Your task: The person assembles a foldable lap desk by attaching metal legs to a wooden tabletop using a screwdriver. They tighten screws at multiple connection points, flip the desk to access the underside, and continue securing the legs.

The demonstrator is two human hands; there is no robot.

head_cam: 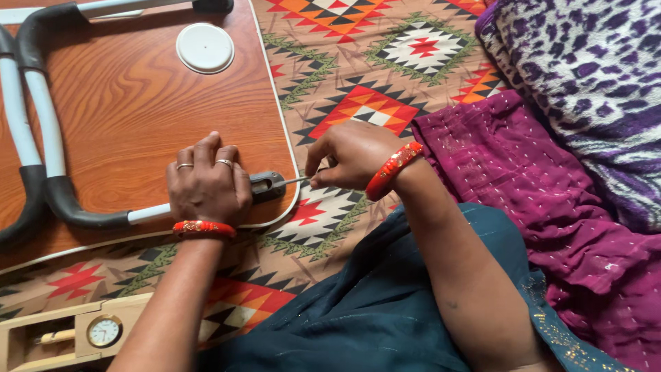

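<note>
A wooden folding lap table (138,103) lies upside down on a patterned bedsheet (358,76), its grey and white tubular legs (48,151) folded flat. My left hand (206,182) presses down on the leg's bracket (267,184) near the board's corner. My right hand (351,155) pinches a thin metal tool (296,180), its tip pointing into the bracket. Both wrists wear orange bangles.
A white round cap (205,47) sits in the board near its far edge. A wooden pen stand with a small clock (103,331) lies at the bottom left. Purple cloth (523,179) and a spotted blanket (592,76) lie to the right.
</note>
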